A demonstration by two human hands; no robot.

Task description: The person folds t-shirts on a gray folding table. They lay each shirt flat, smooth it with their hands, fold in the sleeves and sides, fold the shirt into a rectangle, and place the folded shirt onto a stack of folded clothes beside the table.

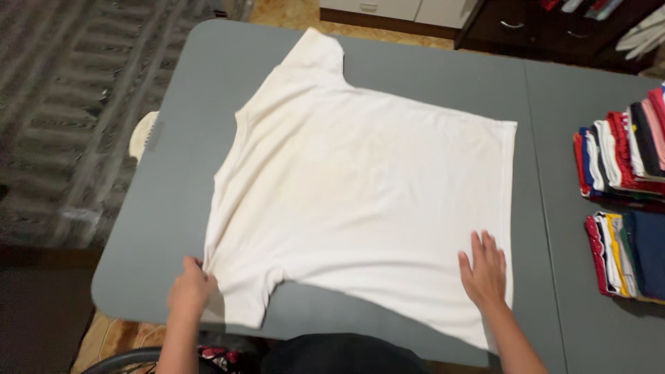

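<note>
A cream-white T-shirt (360, 187) lies spread flat on a grey table (443, 76), collar toward the left and hem toward the right. My left hand (190, 287) pinches the shirt's near sleeve at the table's front left. My right hand (483, 270) rests flat, fingers spread, on the shirt's near right corner by the hem.
Two stacks of folded coloured clothes (623, 159) (630, 256) sit at the table's right edge. A patterned rug (69, 104) lies to the left of the table. Dark drawers (540, 24) and a pale cabinet (395, 8) stand behind.
</note>
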